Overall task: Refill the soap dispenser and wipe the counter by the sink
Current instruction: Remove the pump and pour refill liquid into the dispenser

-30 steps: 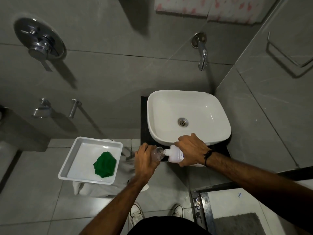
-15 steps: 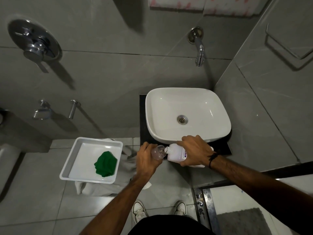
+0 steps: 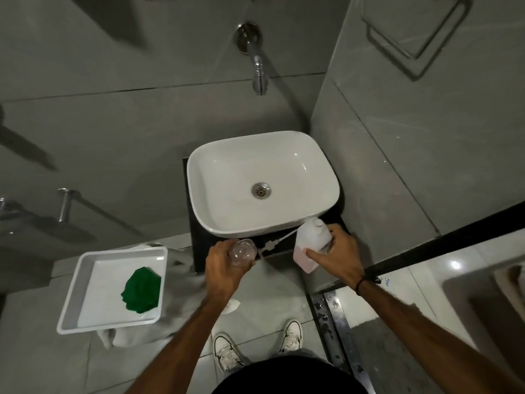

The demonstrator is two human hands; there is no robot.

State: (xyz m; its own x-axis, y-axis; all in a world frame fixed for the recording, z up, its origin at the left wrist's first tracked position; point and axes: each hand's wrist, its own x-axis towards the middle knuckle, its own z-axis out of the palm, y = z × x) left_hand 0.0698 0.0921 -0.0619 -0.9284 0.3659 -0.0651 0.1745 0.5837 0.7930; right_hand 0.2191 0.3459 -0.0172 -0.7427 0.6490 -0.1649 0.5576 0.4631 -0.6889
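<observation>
Here a small black surface [image 3: 196, 251] juts from grey tiled walls and carries one white rectangular basin [image 3: 227, 177] under one chrome wall spout [image 3: 257, 64]. Beside it, one white plastic tray [image 3: 85, 280] holds one crumpled green cloth [image 3: 142, 290]. The right hand [image 3: 336, 258] grips one translucent soap dispenser bottle [image 3: 311, 240] with pink liquid, at the surface's front right corner. The left hand [image 3: 223, 268] clasps one clear pump cap [image 3: 243, 251], its tube [image 3: 277, 242] reaching toward the bottle.

Grey tiled walls [image 3: 113, 123] and floor [image 3: 270, 282]; a chrome wall spout [image 3: 257, 71] at the far side, a metal floor drain strip [image 3: 338, 331] near right.
</observation>
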